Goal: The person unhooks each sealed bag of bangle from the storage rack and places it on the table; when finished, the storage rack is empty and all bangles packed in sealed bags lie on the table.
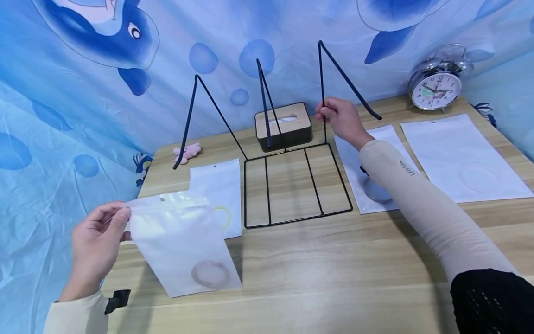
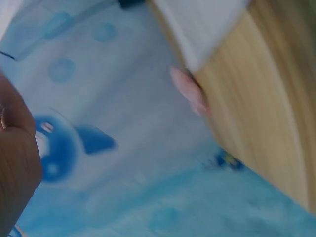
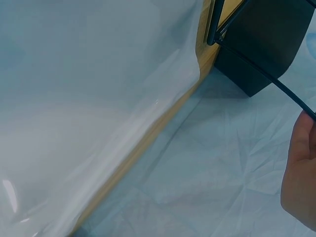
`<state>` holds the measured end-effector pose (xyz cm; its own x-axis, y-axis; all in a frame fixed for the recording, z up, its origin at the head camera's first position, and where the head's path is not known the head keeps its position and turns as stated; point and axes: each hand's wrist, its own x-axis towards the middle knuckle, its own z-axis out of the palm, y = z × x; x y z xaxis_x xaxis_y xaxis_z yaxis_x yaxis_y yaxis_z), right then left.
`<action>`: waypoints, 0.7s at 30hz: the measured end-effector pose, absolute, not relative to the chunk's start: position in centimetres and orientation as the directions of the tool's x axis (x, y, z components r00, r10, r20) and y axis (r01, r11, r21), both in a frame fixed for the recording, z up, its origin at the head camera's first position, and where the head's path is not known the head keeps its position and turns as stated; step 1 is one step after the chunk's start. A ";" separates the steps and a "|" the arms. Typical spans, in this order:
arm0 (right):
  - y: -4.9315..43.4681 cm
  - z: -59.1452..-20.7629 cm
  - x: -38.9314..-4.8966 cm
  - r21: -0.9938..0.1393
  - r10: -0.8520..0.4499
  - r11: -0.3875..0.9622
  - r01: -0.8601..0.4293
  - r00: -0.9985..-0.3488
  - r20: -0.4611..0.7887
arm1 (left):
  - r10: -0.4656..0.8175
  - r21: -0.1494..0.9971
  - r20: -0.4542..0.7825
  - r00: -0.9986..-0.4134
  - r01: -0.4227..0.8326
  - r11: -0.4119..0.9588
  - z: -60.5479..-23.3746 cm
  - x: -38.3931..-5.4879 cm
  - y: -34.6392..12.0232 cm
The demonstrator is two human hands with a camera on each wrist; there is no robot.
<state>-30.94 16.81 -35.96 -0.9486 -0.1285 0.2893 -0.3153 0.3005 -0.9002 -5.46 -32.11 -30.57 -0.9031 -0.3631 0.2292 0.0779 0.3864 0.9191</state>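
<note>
My left hand point(image 1: 98, 241) pinches the top corner of a white zip bag point(image 1: 175, 246), which hangs tilted over the table's left part. A pale brownish ring shape shows near the bag's lower edge. At the back, my right hand point(image 1: 343, 119) grips the right upright of a black wire rack point(image 1: 298, 221). The rack's grid base lies on the wooden table, and three bent prongs rise from its rear bar. In the right wrist view, fingers point(image 3: 301, 143) curl at the thin black rod point(image 3: 266, 74). The left wrist view shows only part of the left hand point(image 2: 17, 153), blurred.
Another white bag point(image 1: 217, 185) with a yellow ring lies left of the rack. Two more bags, one under the right forearm point(image 1: 388, 139) and one farther right point(image 1: 463, 153), lie flat. Behind stand a tissue box point(image 1: 283, 139), pink toy point(image 1: 187, 152) and alarm clock point(image 1: 435, 90).
</note>
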 end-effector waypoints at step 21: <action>17.0 -36.1 -31.2 -0.887 -0.130 0.320 -0.332 -0.943 0.305 | -0.419 0.656 -0.139 -0.897 -0.400 0.640 -34.6 -12.8 -43.9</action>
<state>-31.17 16.97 -36.12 -0.9433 -0.1304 0.3053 -0.3315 0.3203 -0.8874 -12.80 -43.87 -34.59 -0.8972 -0.4192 -0.1388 -0.4004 0.6399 0.6558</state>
